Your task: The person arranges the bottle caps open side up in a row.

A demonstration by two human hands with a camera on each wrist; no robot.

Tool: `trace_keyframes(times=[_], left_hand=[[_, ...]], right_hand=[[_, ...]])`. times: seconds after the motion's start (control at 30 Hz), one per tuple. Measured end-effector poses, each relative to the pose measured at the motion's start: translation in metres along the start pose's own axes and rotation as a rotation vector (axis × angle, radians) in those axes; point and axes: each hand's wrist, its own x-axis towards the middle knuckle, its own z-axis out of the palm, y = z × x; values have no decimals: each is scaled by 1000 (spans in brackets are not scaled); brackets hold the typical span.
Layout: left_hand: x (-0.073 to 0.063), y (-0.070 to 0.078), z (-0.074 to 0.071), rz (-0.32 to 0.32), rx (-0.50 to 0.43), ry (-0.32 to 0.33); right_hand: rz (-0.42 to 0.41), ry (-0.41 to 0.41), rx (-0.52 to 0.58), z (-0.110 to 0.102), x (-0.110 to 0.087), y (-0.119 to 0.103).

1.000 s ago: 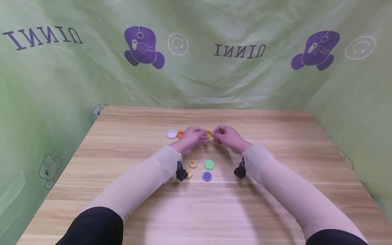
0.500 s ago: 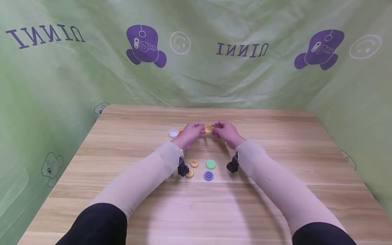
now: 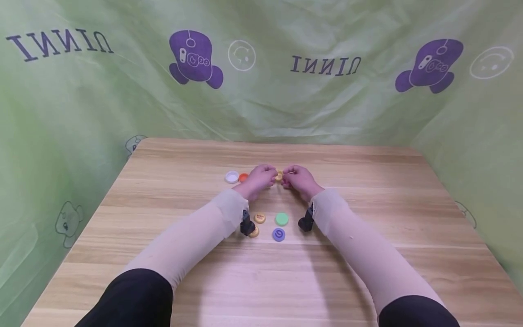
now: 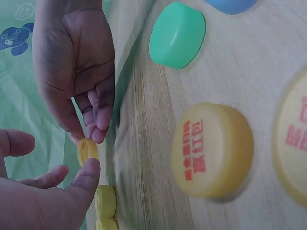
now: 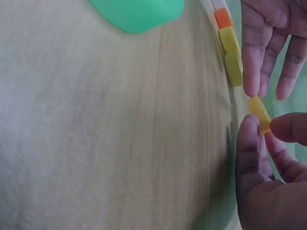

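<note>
A: State the location of the held part.
B: The small yellow cap [image 5: 259,115] is between the two hands, raised off the tabletop [image 3: 229,290], toward the far side.
A: State the condition of the right fingers.
B: The right hand [image 3: 301,180] pinches the cap by its edge, between thumb and fingertips.
A: And the left?
B: The left hand [image 3: 258,179] has its fingers extended, thumb spread apart from them, at the opposite edge of the cap. Whether it makes firm contact cannot be determined.
A: List the far row.
B: A white cap [image 3: 232,177] and an orange cap [image 3: 243,177], side by side. The right wrist view shows two plain yellow caps [image 5: 233,69] continuing that row.
A: List the parts between the forearms.
B: Two printed yellow caps [image 3: 259,218], one partly hidden by the black wrist camera [image 3: 246,225]. To their right: a green cap [image 3: 282,219] and, nearer the person, a blue cap [image 3: 278,234].
</note>
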Motion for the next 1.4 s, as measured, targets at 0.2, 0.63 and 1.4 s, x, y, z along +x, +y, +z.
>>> trace_keyframes(times=[0.2,0.63,1.4], left_hand=[[0,-1,0,1,45,-21],[-1,3,2,-22,57,-45],[-18,3,-32,-21,-213,-1]], right_hand=[[24,-5,-43,-1,1,0],[23,-29,-151,-3,2,-6],[33,-65,-321,2,3,-12]])
